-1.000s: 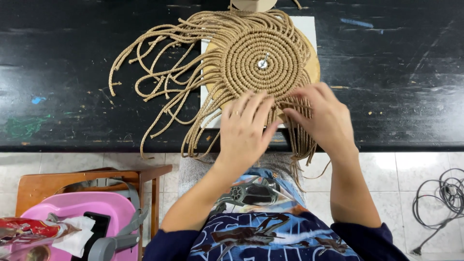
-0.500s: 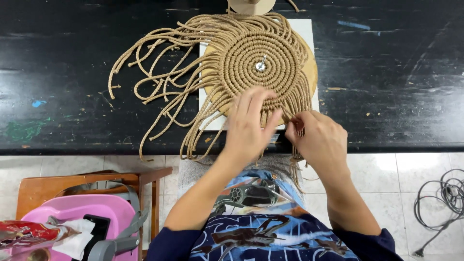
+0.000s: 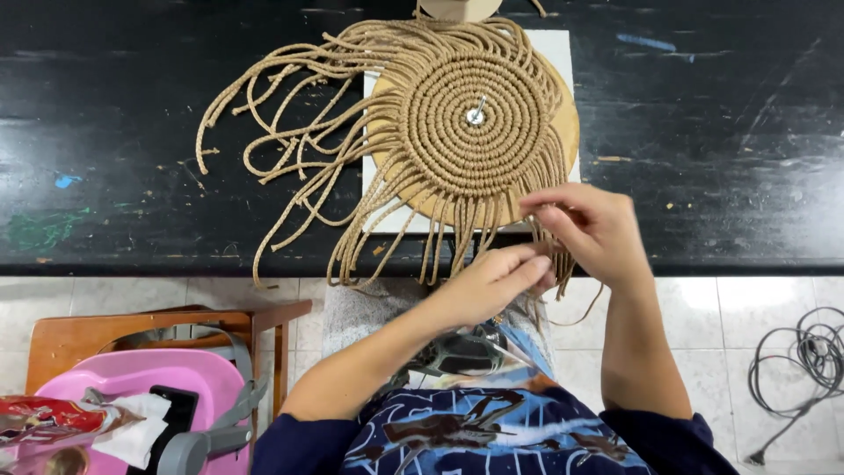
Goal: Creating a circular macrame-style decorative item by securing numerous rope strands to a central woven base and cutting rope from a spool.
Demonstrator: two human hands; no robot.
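A black counter (image 3: 132,105), scuffed and flecked with paint, fills the upper part of the view. On it lies a round woven mat (image 3: 470,119) of tan cord, coiled in tight rings around a metal pin (image 3: 476,113) at its centre. The mat rests on a round wooden board (image 3: 567,132), which sits on a white sheet (image 3: 549,44). Loose cords (image 3: 290,149) fan out from the mat to the left across the counter, and more hang over the near edge.

Below the counter is a pale tiled floor (image 3: 747,299) with a coil of grey cable (image 3: 804,352) at the right. At lower left stands a wooden chair (image 3: 61,330) carrying a pink bag (image 3: 141,378).

The right hand (image 3: 593,229) is at the mat's near edge, its fingers pinched on a few hanging cords. The left hand (image 3: 488,283) is just below it, past the counter's edge, fingers closed on the same bunch of cords. The two hands nearly touch.
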